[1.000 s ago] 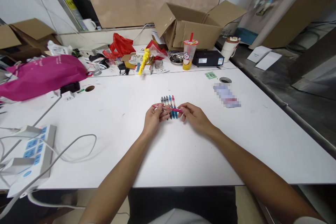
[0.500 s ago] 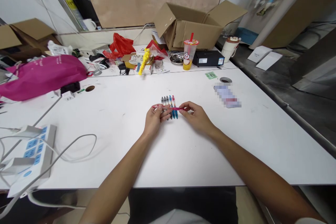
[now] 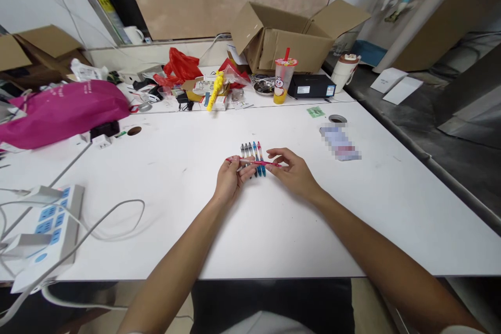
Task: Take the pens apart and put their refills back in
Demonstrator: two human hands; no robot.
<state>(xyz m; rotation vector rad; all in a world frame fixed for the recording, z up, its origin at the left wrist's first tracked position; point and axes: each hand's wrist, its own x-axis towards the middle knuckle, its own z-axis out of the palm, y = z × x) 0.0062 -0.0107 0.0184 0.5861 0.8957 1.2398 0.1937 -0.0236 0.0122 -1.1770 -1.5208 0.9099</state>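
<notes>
Red pen lies crosswise between both hands above the white table, just over a row of pens lying side by side at twelve o'clock from the hands. Left hand pinches its nine o'clock end, fingers closed on it; right hand pinches the three o'clock end. A pink bag sits at ten o'clock, a cardboard box at one o'clock, a power strip at eight o'clock.

Both forearms bare to past the elbow, no watch, ring or band on left hand or right hand; edge of a white sleeve at lower right corner, dark garment below surface edge.
</notes>
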